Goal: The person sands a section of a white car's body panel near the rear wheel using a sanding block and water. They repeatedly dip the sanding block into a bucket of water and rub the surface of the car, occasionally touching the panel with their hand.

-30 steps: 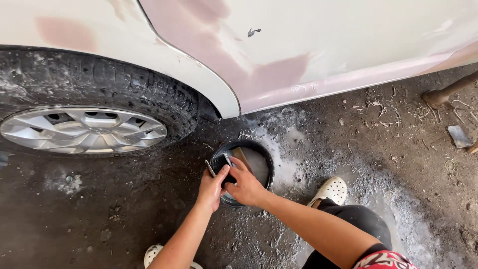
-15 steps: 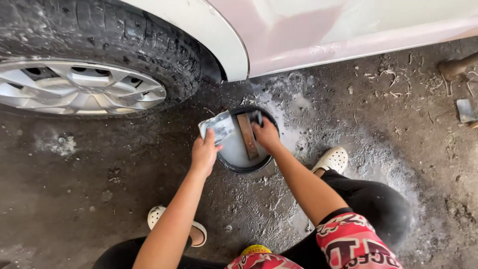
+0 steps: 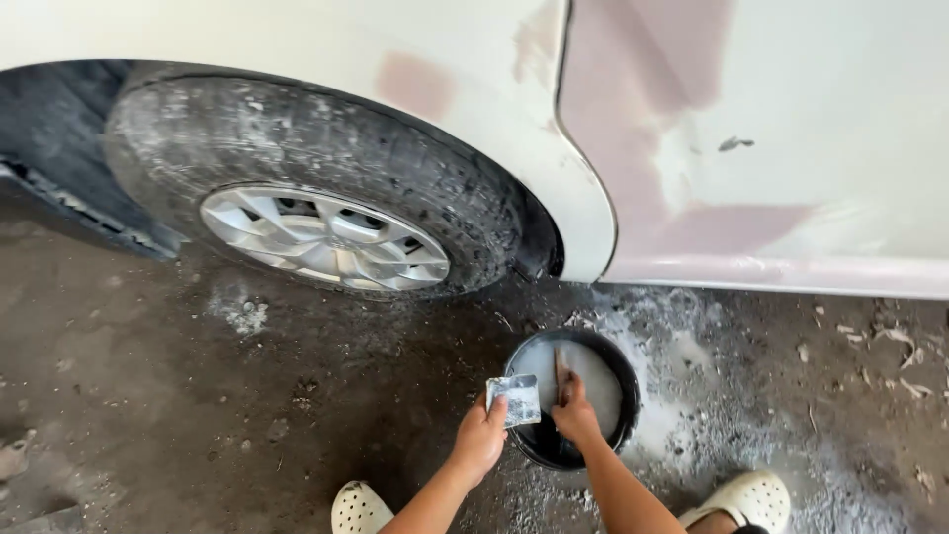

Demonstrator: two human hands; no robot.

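A black round tub (image 3: 621, 371) of cloudy grey water sits on the ground below a white car's body panel (image 3: 791, 148). My left hand (image 3: 481, 437) holds a small wet grey sheet of sandpaper (image 3: 517, 399) at the tub's left rim. Inside the tub, my right hand (image 3: 575, 415) grips a brownish block (image 3: 560, 371) that dips into the water. The panel above shows dull pinkish sanded patches (image 3: 633, 129).
The car's front wheel (image 3: 326, 237) with a silver hubcap stands to the left of the tub. The concrete floor (image 3: 148, 396) is dark and wet, with white sanding residue around the tub. My feet in pale clogs (image 3: 746, 494) flank the tub's near side.
The view has swung up and right, bringing more of the wheel and car panel into sight. Both hands stay at the tub, the left one still holding the sandpaper at the rim.
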